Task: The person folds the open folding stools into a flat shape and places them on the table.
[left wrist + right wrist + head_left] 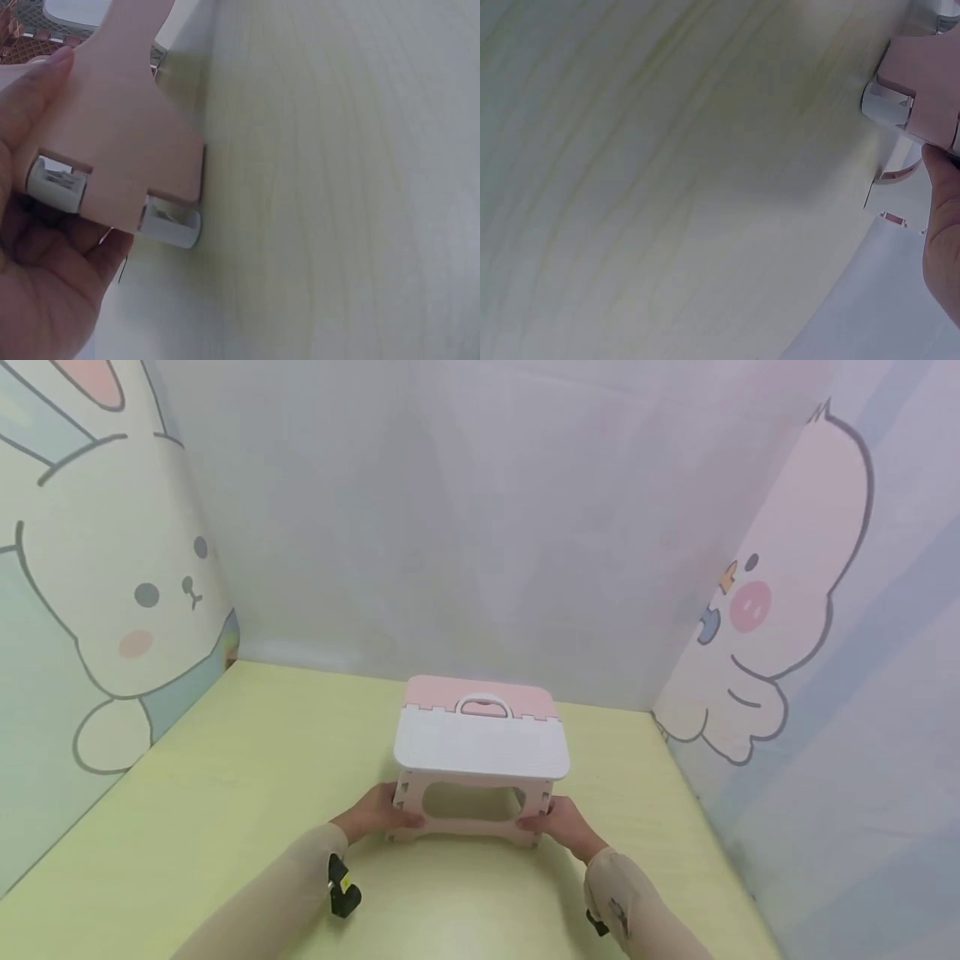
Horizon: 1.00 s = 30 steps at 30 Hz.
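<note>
A folding step stool (480, 745) with a white and pink top stands upright, unfolded, in the middle of the head view. A white carry handle (484, 699) lies along the seam of its top. My left hand (375, 812) grips the stool's left side low down, thumb over the pink front panel (142, 127) and fingers behind. On the opposite side my right hand (567, 827) holds the lower right part the same way. In the right wrist view only part of that hand shows, against a pink and white corner. Whether the feet touch the table cannot be told.
The pale yellow wood-grain table (247, 752) spreads around the stool. A grey-white curtain (450, 543) hangs behind it. Cartoon-printed side panels, one with a rabbit (142, 552), one with a pink-cheeked figure (795, 585), border the table left and right.
</note>
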### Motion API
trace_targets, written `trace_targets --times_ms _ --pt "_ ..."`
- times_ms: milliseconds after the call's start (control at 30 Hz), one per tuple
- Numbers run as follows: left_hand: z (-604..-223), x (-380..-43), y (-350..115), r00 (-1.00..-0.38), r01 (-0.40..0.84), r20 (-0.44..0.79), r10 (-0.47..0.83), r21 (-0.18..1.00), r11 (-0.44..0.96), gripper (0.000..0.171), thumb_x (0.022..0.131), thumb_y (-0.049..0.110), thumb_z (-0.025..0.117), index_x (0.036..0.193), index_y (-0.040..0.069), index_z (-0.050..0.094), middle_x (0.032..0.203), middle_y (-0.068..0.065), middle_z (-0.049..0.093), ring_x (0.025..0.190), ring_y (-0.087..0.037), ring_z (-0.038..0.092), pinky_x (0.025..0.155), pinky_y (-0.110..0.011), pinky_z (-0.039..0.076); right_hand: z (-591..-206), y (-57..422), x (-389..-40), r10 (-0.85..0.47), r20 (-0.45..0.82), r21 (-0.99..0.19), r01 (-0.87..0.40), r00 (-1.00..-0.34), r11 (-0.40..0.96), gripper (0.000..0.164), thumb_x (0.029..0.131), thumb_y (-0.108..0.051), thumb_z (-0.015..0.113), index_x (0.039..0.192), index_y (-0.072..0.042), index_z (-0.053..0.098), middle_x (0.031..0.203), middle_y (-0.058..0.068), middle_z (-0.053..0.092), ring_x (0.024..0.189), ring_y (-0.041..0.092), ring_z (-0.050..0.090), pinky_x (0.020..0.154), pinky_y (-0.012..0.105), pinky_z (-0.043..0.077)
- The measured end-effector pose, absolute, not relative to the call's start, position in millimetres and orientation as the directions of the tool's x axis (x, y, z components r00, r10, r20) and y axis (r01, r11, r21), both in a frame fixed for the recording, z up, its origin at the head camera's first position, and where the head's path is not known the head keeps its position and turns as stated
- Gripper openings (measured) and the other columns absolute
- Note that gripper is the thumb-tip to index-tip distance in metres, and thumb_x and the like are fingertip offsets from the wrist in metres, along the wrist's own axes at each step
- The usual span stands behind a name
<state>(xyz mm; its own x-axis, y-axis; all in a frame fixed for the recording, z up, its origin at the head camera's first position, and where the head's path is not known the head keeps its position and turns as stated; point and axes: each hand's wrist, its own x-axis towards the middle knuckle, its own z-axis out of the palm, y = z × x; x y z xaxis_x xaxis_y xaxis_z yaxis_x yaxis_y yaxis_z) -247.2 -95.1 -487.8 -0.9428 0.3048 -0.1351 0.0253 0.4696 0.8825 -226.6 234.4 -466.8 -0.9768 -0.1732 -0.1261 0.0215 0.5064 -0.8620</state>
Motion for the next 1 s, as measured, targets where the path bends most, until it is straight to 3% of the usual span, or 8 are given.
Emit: trace_targets --times_ms 1000 --pt "-488.4 -253.5 -99.8 -0.922 0.048 -0.124 0.367 0.904 0.425 0.065 0.072 0.025 0.084 0.124 -0.003 0.057 0.12 -0.016 0.063 0.11 -0.032 0.058 0.099 -0.054 0.038 -466.1 238.1 -232.0 -0.192 -0.168 -0.844 0.041 -0.967 0.535 0.044 0.074 -0.013 0.078 0.111 0.007 0.064 0.105 0.014 0.069 0.094 0.022 0.062 0.081 0.04 0.05"
